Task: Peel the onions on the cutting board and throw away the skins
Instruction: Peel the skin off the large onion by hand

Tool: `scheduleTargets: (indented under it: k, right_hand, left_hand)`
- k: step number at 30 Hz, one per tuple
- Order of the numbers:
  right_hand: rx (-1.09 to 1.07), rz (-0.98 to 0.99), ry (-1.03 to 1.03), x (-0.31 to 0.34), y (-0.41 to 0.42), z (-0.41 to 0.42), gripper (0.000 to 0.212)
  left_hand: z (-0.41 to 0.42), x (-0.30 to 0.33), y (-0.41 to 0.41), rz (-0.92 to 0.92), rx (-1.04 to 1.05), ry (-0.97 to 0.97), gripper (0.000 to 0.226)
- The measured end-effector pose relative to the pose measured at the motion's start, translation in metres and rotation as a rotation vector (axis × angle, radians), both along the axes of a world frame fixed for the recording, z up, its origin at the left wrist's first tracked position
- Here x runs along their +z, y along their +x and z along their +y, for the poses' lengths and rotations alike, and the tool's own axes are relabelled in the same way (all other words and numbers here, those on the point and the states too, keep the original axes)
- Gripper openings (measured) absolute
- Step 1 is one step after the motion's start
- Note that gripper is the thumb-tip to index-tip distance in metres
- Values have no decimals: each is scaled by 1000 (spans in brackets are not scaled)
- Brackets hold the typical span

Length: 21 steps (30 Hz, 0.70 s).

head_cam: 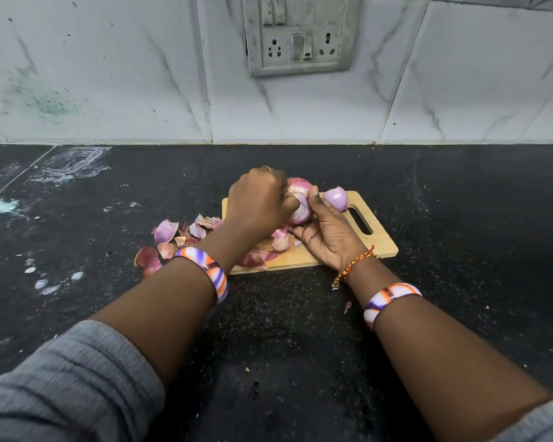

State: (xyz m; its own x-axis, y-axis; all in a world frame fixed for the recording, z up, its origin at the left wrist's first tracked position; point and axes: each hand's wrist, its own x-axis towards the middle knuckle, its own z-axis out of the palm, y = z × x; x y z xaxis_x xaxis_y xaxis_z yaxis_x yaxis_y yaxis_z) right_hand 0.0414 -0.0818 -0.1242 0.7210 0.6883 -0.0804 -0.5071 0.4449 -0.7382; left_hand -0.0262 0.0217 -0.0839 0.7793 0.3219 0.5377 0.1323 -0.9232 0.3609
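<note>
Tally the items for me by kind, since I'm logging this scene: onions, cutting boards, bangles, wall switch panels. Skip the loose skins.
Onions: 2, one held by the left hand and right hand, one peeled on the board
Cutting boards: 1
Bangles: 2
Switch panels: 1
Total: 6
</note>
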Motion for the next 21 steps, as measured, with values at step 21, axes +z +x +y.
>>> scheduleTargets:
  k: [21]
  right_hand:
    - [3, 44, 27, 3, 0, -1, 35]
  left_hand:
    - [17, 5, 0, 37, -201, -313, 48]
